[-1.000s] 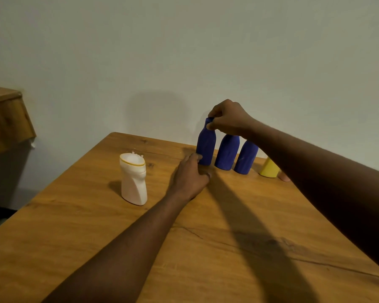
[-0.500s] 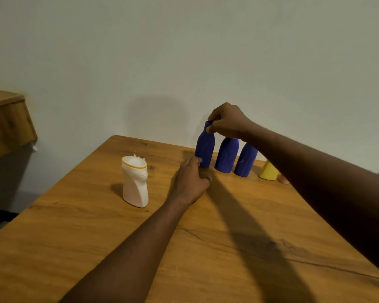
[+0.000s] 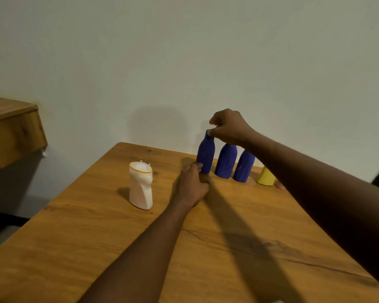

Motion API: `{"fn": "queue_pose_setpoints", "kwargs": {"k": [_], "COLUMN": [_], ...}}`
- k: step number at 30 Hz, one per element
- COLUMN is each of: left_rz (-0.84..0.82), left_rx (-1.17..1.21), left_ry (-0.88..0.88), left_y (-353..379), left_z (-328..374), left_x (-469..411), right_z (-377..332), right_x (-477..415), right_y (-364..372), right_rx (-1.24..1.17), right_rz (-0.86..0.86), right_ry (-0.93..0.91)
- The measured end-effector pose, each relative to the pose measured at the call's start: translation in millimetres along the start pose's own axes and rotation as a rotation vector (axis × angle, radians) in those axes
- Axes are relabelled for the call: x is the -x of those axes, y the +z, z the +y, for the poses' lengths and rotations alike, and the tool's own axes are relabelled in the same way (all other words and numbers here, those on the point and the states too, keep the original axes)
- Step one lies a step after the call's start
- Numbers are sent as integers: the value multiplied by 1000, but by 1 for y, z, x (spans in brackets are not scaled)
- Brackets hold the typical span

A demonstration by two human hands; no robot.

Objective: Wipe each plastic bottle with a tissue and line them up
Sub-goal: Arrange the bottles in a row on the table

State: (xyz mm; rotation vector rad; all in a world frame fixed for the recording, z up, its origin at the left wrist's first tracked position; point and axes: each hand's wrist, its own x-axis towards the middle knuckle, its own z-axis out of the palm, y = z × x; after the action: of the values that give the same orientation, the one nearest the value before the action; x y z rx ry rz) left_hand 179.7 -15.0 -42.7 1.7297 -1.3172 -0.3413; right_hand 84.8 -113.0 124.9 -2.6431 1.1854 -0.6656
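Three blue plastic bottles stand in a row near the table's far edge by the wall. My right hand (image 3: 230, 127) pinches the top of the leftmost blue bottle (image 3: 205, 155). My left hand (image 3: 192, 185) rests on the table with its fingertips against that bottle's base. The middle blue bottle (image 3: 226, 161) and the right blue bottle (image 3: 243, 166) stand upright beside it. A yellow bottle (image 3: 265, 177) is partly hidden behind my right forearm. A white bottle (image 3: 140, 185) stands apart to the left. No tissue is visible.
The wooden table (image 3: 96, 248) stands against a pale wall. A small pink object (image 3: 280, 185) peeks out by the yellow bottle. A second wooden surface (image 3: 11, 130) juts in at the left, across a gap.
Both hands have stayed on the leftmost blue bottle. My right hand's fingers have loosened to a pinch at its top. The camera has tilted slightly.
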Motion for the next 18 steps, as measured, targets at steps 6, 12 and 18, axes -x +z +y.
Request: {"fn": "queue_pose_setpoints", "kwargs": {"k": [6, 12, 18], "left_rz": [-5, 59, 239], "left_rx": [56, 67, 126], "left_ry": [-15, 73, 117], "left_y": [-22, -56, -101], "left_z": [10, 24, 32], "left_x": [41, 108, 147], "right_z": [-25, -52, -96], "right_x": [41, 92, 127], "right_y": [-21, -27, -8], "right_rx": [20, -46, -135], "right_rz": [-28, -71, -82], "right_ry": [-39, -72, -139]}}
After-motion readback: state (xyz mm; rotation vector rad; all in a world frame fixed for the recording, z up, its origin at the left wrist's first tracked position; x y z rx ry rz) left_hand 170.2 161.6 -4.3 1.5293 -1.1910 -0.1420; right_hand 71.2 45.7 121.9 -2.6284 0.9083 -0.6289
